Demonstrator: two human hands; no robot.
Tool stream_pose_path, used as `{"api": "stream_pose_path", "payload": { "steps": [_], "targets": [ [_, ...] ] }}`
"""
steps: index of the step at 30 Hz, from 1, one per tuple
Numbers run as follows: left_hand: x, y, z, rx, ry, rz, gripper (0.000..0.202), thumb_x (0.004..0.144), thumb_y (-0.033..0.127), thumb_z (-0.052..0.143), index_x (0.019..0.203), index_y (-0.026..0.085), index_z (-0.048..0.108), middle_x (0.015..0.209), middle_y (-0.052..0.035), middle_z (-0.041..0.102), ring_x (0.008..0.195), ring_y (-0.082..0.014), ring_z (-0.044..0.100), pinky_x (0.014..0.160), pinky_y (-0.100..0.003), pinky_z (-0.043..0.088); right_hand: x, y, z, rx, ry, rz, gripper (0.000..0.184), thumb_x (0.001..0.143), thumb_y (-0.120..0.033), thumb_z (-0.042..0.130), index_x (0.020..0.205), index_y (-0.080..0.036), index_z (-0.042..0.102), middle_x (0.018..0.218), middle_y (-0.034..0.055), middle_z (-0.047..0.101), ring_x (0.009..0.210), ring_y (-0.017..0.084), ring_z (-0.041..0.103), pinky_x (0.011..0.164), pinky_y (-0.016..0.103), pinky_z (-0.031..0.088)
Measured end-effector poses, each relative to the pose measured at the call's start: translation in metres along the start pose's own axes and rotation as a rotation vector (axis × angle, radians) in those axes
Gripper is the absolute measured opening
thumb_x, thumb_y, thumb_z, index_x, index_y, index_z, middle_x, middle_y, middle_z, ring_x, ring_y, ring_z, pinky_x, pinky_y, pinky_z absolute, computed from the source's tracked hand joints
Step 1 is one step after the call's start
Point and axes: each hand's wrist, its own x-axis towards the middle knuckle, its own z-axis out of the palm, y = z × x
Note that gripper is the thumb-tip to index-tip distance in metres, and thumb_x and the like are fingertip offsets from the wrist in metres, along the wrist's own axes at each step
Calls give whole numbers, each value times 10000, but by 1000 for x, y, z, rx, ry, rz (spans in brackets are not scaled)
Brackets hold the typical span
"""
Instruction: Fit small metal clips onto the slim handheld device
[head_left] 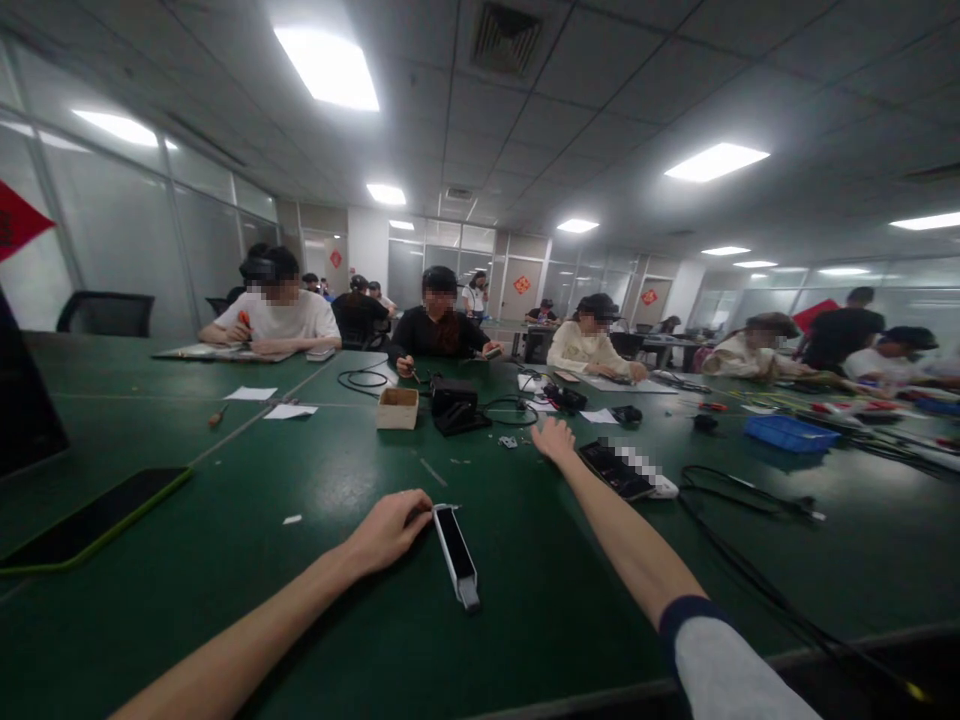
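Observation:
My left hand [388, 527] rests on the green table [225, 560], fingers curled against the near end of a slim black and white device [456, 553] that lies flat. My right hand [553, 439] is stretched far forward, fingers down on the table beside small metal parts [508, 441]. Whether it holds one is hidden. A black phone [616, 469] lies just right of that forearm.
A small cardboard box [397, 408] and a black device [454, 404] with cables stand beyond my hands. A phone in a green case [97, 517] lies at left, black cables [750, 500] and a blue tray [789, 433] at right. Several people sit along the far side.

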Motion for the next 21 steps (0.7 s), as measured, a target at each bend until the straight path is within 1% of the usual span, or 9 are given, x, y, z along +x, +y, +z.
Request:
{"api": "stream_pose_path", "payload": {
  "steps": [2, 4, 7, 9, 12, 16, 18, 21],
  "targets": [
    [1, -1, 1, -1, 7, 4, 216, 874, 328, 458, 942, 184, 604, 924, -48, 655, 839, -186, 593, 754, -285, 442, 6, 4, 3, -8, -28, 2, 627, 887, -523, 253, 1319, -81, 356, 1319, 253, 381, 1202, 338, 403, 943, 428, 322],
    [1, -2, 1, -10, 1, 0, 219, 871, 326, 460, 955, 183, 603, 928, -47, 654, 841, -187, 594, 755, -291, 446, 12, 7, 8, -6, -71, -7, 666, 883, -554, 238, 1337, -77, 340, 1325, 251, 384, 1198, 325, 418, 946, 418, 330],
    [0, -1, -1, -27, -21, -18, 221, 874, 315, 454, 962, 180, 606, 941, -45, 649, 849, -181, 593, 751, -290, 456, 19, 9, 19, 2, -138, -45, 753, 862, -620, 237, 1337, -49, 362, 1323, 258, 407, 1210, 326, 419, 969, 424, 318],
    [-1, 1, -2, -34, -32, -30, 220, 878, 307, 450, 968, 179, 606, 948, -43, 644, 851, -177, 590, 744, -285, 460, 23, 7, 26, 4, -170, -90, 798, 850, -649, 239, 1328, -27, 387, 1346, 265, 393, 1251, 329, 377, 1002, 423, 284],
    [-2, 3, -4, -37, -42, -44, 224, 885, 308, 445, 985, 184, 603, 964, -38, 640, 856, -173, 585, 748, -283, 460, 26, -2, 34, 14, -201, -174, 822, 853, -658, 218, 1358, -27, 366, 1409, 239, 336, 1309, 309, 303, 1050, 398, 225],
    [-1, 4, -5, -63, -50, -67, 226, 885, 311, 446, 989, 183, 601, 979, -38, 640, 873, -175, 584, 771, -288, 459, 26, -20, 38, 42, -241, -270, 835, 855, -672, 180, 1395, -54, 331, 1454, 190, 292, 1343, 276, 251, 1080, 363, 171],
    [-1, 5, -6, -70, -44, -70, 229, 883, 321, 447, 983, 185, 602, 975, -37, 642, 875, -176, 585, 781, -288, 458, 23, -27, 36, 56, -252, -298, 843, 856, -679, 147, 1388, -58, 351, 1459, 182, 288, 1348, 272, 244, 1084, 360, 164],
    [-1, 8, -6, -74, -43, -64, 238, 885, 347, 434, 949, 193, 604, 937, -34, 651, 850, -181, 586, 773, -288, 455, 14, -38, 31, 72, -263, -332, 839, 861, -678, 126, 1363, -64, 401, 1447, 171, 319, 1344, 261, 262, 1082, 351, 183]
  ]
}}
